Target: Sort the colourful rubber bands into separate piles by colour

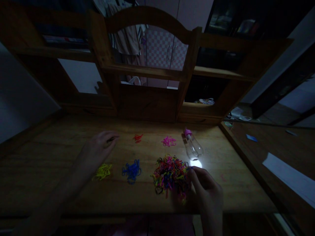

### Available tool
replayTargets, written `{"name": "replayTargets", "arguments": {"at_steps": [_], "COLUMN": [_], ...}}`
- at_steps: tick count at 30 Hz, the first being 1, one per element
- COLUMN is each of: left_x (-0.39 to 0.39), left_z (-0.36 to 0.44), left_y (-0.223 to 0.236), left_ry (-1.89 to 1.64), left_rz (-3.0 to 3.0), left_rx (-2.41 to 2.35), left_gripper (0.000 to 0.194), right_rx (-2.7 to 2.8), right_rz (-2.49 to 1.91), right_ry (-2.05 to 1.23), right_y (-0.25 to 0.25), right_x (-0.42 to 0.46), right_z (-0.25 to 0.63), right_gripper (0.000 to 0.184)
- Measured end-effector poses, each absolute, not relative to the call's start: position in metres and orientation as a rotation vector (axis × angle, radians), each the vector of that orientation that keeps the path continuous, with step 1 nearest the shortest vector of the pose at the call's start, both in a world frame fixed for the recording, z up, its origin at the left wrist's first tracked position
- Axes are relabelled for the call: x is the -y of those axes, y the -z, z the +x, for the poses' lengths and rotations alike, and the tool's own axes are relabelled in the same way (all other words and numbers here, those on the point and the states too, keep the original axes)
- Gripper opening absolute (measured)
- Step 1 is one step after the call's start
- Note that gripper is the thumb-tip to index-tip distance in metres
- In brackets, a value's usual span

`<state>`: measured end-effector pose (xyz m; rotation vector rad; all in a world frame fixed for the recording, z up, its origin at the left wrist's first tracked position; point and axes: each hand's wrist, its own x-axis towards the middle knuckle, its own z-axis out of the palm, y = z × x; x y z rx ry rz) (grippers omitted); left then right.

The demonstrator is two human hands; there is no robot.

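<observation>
A large heap of mixed-colour small rubber bands lies on the wooden desk. At its right edge, my right hand pinches a rubber band between thumb and forefinger; a bit of blue shows at the fingertips. My left hand hovers over the desk to the left, its fingers pinched together; what they hold, if anything, is hard to make out. Sorted bands form smaller piles: yellow bands below my left hand, blue bands beside them, red bands and pink bands farther back.
A clear bulb-shaped bottle with a pink cap lies behind the mixed heap, a bright light spot at its base. The desk's wooden shelf unit rises along the back. White paper rests on a lower surface to the right.
</observation>
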<state>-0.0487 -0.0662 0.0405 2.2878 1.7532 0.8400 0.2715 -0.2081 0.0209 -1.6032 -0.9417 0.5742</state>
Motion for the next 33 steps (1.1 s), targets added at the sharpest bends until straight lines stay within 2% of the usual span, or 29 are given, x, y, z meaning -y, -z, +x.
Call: {"name": "replayTargets", "arguments": {"at_steps": [3, 9, 17, 24, 30, 33], "left_x": [0.106, 0.146, 0.167, 0.173, 0.173, 0.172], "left_z": [-0.030, -0.022, -0.037, -0.026, 0.002, 0.021], "left_y": [-0.050, -0.024, -0.004, -0.020, -0.014, -0.012], "left_ry": [-0.970, -1.081, -1.098, -1.155, -1.098, -1.062], "left_rz": [2.167, 2.009, 1.823, 1.729, 1.641, 1.512], "left_rx": [-1.715, -1.720, -1.709, -1.711, -1.542, -1.438], "left_gripper": [0.031, 0.024, 0.024, 0.022, 0.018, 0.027], "right_rx": [1.312, 1.661, 1.537, 1.379, 1.332, 1.348], "right_rz": [-1.461, -1.322, -1.399, -1.386, -1.381, -1.346], "right_ry": [-0.523, -0.562, -0.677, -0.815, -0.877, -0.911], "right_y": [-0.023, -0.002, -0.008, -0.006, -0.009, -0.012], "right_x": [0.202, 0.181, 0.179, 0.180, 0.183, 0.185], "right_z": [0.233, 0.156, 0.168, 0.180, 0.183, 0.180], "right_gripper": [0.010, 0.023, 0.028, 0.020, 0.017, 0.016]}}
